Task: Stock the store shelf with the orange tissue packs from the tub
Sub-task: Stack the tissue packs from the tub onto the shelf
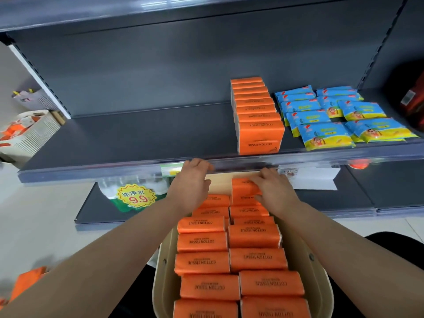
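A beige tub [320,271] in front of me holds two columns of orange tissue packs [257,259]. At its far end my right hand [273,191] grips a raised orange pack [243,187] from the right side. My left hand [191,182] hovers over the far left packs, fingers spread and curled down, and I cannot tell if it touches one. On the grey shelf [137,136] above, a row of orange packs [257,115] stands from back to front edge.
Blue and yellow wipe packs [328,118] lie right of the orange row. The shelf's left part is bare. A lower shelf holds bottled water with a 9.9 price tag [136,196]. A white basket [29,131] stands at far left. Loose orange packs [25,283] lie bottom left.
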### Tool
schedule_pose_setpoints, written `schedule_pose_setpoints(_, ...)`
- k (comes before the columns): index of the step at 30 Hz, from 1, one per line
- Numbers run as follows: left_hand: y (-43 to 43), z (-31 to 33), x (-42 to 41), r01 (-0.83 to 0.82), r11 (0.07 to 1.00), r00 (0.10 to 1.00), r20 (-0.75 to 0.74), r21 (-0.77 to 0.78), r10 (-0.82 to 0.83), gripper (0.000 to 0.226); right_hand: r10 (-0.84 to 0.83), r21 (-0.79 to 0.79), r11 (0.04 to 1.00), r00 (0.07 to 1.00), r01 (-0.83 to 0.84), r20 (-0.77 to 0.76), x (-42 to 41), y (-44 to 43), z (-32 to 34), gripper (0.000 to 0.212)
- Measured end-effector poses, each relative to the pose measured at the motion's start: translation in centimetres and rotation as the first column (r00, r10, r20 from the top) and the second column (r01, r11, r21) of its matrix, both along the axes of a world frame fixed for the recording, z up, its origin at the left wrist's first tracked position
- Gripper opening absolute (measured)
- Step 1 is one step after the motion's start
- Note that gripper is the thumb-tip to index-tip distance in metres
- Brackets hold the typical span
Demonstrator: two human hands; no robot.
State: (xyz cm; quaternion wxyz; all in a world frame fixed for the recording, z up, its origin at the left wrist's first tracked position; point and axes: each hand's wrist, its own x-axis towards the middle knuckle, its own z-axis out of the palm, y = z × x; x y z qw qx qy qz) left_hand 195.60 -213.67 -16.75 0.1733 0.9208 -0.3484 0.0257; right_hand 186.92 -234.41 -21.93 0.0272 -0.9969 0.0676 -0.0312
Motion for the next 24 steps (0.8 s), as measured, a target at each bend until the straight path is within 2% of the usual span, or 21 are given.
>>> schedule_pose_setpoints(6, 2.3, -1.1, -0.4, 0.033, 0.984, 0.993, -0.120, 0.177, -0.011, 0.030, -0.034, 0.004, 0.999, 0.999, 0.034, 0.013, -0.9, 1.3, 0.2, 0.028)
schedule_pose_setpoints(11, 3.2, -1.0, -0.6, 0.157, 0.940, 0.943, -0.330, 0.304, -0.051, 0.045, -0.020, 0.043, 0.999, 0.998, 0.017, 0.062, -1.9, 1.4, 0.7, 0.041)
schedule_pose_setpoints(14, 3.2, -1.1, -0.8, 0.238, 0.889, 0.913, -0.402, 0.392, -0.067, 0.053, 0.000, 0.033, 0.999, 0.995, -0.003, 0.096, -2.7, 1.6, 1.6, 0.044)
schedule_pose_setpoints(18, 3.0, -1.8, -1.3, 0.256, 0.855, 0.926, -0.369, 0.452, -0.082, 0.044, 0.011, 0.046, 0.999, 0.994, -0.016, 0.108, -4.1, 2.1, 2.5, 0.045)
schedule_pose_setpoints(21, 2.7, -2.5, -1.5, 0.209, 0.876, 0.937, -0.345, 0.434, -0.053, 0.031, 0.002, 0.075, 0.997, 0.995, -0.010, 0.103, -5.0, 2.3, 2.7, 0.044)
schedule_pose_setpoints(24, 2.6, -2.8, -1.7, 0.160, 0.899, 0.931, -0.365, 0.407, -0.001, 0.035, -0.014, 0.082, 0.997, 0.996, 0.007, 0.090, -5.6, 2.3, 2.8, 0.042)
